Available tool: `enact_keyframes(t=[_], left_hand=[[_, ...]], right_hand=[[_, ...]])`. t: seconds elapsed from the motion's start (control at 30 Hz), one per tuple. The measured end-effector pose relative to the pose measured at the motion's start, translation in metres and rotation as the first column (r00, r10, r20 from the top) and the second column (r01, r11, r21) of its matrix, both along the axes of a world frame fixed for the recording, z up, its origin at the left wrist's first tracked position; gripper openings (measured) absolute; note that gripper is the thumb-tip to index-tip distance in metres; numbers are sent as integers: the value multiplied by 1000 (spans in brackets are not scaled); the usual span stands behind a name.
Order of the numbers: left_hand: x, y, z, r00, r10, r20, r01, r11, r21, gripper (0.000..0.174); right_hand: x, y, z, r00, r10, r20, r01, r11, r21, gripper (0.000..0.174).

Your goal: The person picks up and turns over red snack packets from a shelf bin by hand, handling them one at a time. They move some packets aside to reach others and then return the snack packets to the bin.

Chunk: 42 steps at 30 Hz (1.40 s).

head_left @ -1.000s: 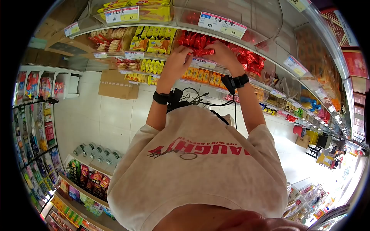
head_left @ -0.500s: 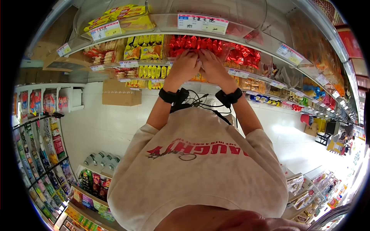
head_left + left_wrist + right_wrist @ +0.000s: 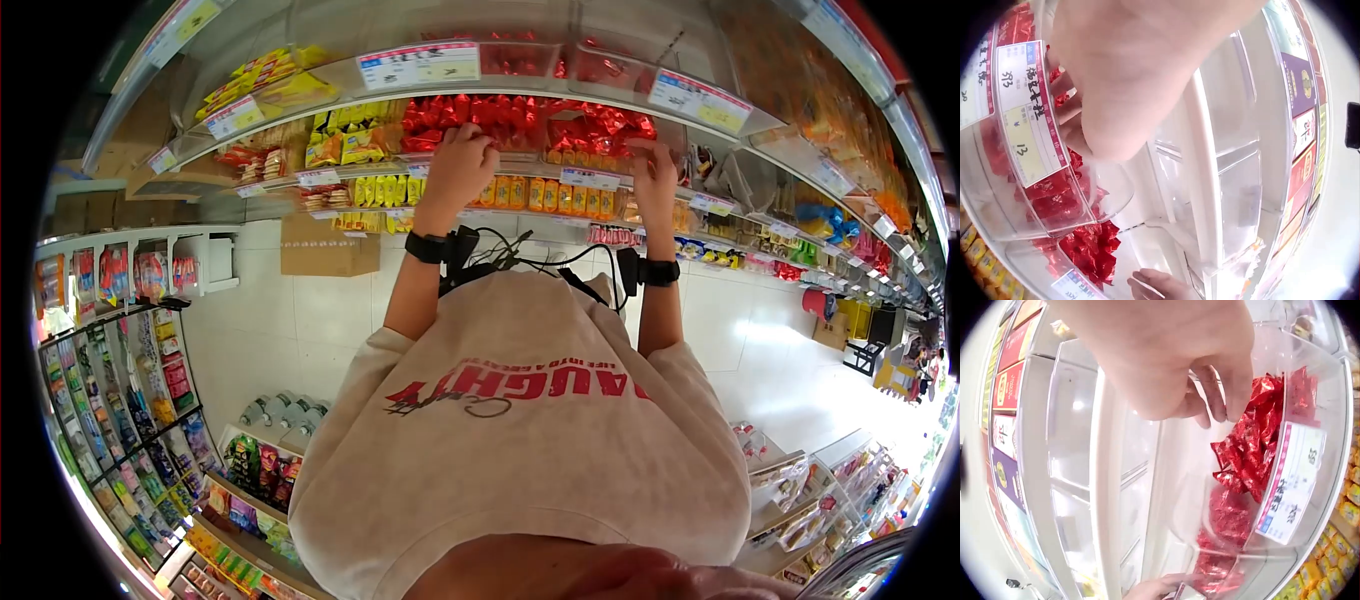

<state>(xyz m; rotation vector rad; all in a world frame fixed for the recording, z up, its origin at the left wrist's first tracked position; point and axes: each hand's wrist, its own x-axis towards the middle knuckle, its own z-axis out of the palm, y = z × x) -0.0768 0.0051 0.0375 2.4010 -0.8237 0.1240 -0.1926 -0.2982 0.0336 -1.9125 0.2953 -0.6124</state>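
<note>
In the head view, we had our two hands apart at the shelf of sweets. Our left hand (image 3: 458, 168) was bent over the front of the red-wrapped packets (image 3: 500, 112), which lay piled in clear bins. Our right hand (image 3: 654, 185) was held well apart from it, at the right end of the red pile, its fingers bent loosely. Yellow packets (image 3: 352, 132) sat left of the red ones, and orange packets (image 3: 545, 196) stood in a row on a lower level. We wore black straps (image 3: 428, 247) on both wrists, over a pale shirt (image 3: 520, 440) with red lettering.

In the left wrist view, our left hand reached behind a price label (image 3: 1032, 115) marked 13, its fingers bent among the red-wrapped packets. The label partly hid them, so we could not tell whether they gripped one. Our right hand showed low in the picture, beside more red packets.

In the right wrist view, our right hand hung over the pile, fingers loosely bent and slightly parted, with nothing visible between them. Its fingertips were just beside the red-wrapped packets, behind a white tag (image 3: 1291, 481). Our left hand showed at the bottom edge.
</note>
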Motion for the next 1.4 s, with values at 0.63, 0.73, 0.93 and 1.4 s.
enact_keyframes(t=[0.63, 0.73, 0.93, 1.4], left_hand=[[-38, -48, 35, 955, 197, 222, -166, 974, -151, 26], [-60, -70, 59, 990, 138, 5, -132, 955, -264, 24], [-81, -98, 65, 961, 37, -273, -95, 975, -202, 24], [-61, -77, 48, 860, -96, -502, -317, 671, -671, 31]], right_hand=[[75, -62, -101, 984, -163, -69, 73, 730, -680, 46], [72, -55, -83, 965, -228, -134, 98, 778, -620, 50], [42, -55, -44, 993, 45, -111, -35, 995, 95, 53], [10, -2, 7, 821, 571, 0, -544, 782, 305, 32]])
